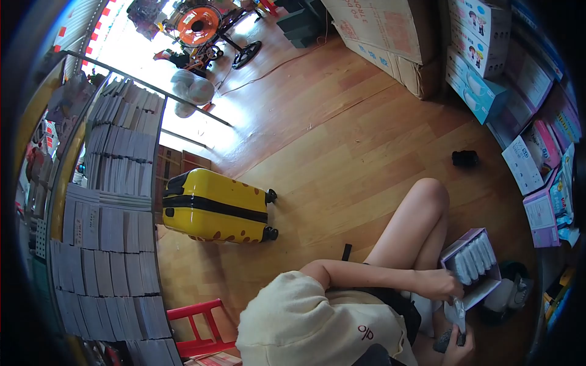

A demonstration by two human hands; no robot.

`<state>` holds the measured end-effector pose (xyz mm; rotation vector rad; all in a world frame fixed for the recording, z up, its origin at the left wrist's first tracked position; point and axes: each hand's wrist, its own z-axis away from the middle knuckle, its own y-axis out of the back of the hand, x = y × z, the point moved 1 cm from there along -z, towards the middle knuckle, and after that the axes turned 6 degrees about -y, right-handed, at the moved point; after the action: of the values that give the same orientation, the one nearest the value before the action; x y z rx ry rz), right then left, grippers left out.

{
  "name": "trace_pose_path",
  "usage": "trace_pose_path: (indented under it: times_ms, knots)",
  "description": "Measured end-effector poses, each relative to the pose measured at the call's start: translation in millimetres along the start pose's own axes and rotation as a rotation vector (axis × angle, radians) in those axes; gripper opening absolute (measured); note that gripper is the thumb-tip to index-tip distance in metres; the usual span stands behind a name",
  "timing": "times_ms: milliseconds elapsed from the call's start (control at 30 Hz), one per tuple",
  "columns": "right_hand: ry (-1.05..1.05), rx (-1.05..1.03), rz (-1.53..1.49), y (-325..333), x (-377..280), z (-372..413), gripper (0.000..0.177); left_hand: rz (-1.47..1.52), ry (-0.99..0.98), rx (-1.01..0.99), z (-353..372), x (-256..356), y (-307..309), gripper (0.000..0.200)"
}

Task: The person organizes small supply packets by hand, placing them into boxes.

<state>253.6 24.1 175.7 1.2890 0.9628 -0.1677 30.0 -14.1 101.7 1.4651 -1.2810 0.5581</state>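
Observation:
Seated on the floor, I have an open purple-edged box [494,282] in front of me, tilted, with a row of several white wrapped packets [475,261] inside. My left hand [441,284] is at the box's near edge, its fingers closed on the upper end of a small whitish plastic packet [454,312]. Below it, my right hand [462,349] has its fingers closed at the packet's lower end. A dark grey speckled thing [442,341] is against the right hand; its kind is not clear, nor whether the hand holds it.
A yellow suitcase [226,207] stands on the wooden floor. Stacks of books [110,232] line the left, with a red stool [198,323] nearby. Cartons [390,36] and product boxes [476,85] stand upper right. A small black object [465,159] lies on the floor.

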Motion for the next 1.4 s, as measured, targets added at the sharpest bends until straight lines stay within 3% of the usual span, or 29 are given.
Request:
trace_pose_path:
  times_ms: [100, 167, 200, 267, 333, 367, 400, 467, 500, 567, 633, 767, 867, 1033, 1200, 1333, 1400]
  knots:
    - [-0.111, -0.016, 0.127, 0, -24, -18, 0.030, -0.207, -0.048, -0.032, -2, -11, 11, 0.017]
    - [-0.115, -0.005, -0.144, -9, -25, -20, 0.020, -0.205, -0.096, -0.042, -6, -9, 17, 0.017]
    - [-0.121, 0.009, -0.132, -12, -11, -21, 0.020, -0.201, -0.083, -0.059, -9, 0, 21, 0.016]
    - [0.033, -0.121, 0.086, -10, 28, -20, 0.021, -0.233, -0.077, -0.077, -8, 1, 21, 0.019]
    - [-0.021, -0.067, 0.144, 4, 19, -17, 0.017, -0.112, 0.117, 0.038, -2, 6, 25, 0.028]
    - [0.005, 0.049, 0.178, 7, 21, -11, 0.015, -0.307, 0.068, 0.179, 5, 3, 30, 0.025]
    - [-0.077, 0.043, 0.101, 19, -2, -18, 0.015, -0.234, 0.103, 0.281, 15, -31, 24, 0.025]
    - [-0.089, 0.128, 0.221, 31, 7, -18, 0.018, -0.078, 0.146, 0.497, 34, -96, 11, 0.025]
    - [-0.121, 0.145, 0.245, 37, 7, -16, 0.018, -0.376, -0.033, 0.259, 19, -51, 45, 0.018]
    - [-0.206, 0.144, 0.236, 41, 13, -11, 0.018, -0.365, 0.050, 0.221, 15, -57, 43, 0.015]
    - [-0.072, 0.193, 0.253, 37, 27, -12, 0.015, -0.385, 0.022, 0.121, 9, -70, 34, 0.014]
    - [-0.042, 0.111, 0.287, 20, 29, -19, 0.015, -0.444, 0.024, -0.044, 5, -86, 26, 0.014]
    - [0.031, 0.053, 0.296, -7, 44, -31, 0.014, -0.579, -0.016, -0.043, 1, -84, 24, 0.017]
    - [0.122, -0.056, 0.315, -61, 62, -56, 0.009, -0.506, 0.012, -0.071, 7, -88, 29, 0.019]
    - [0.040, -0.115, 0.382, -114, 64, -69, 0.011, -0.390, 0.020, -0.073, 12, -88, 35, 0.025]
    - [-0.010, -0.071, 0.380, -124, 64, -73, 0.011, -0.393, 0.014, -0.046, 10, -66, 34, 0.026]
    - [-0.033, -0.169, 0.345, -123, 66, -72, 0.014, -0.422, 0.017, -0.016, 9, -64, 30, 0.025]
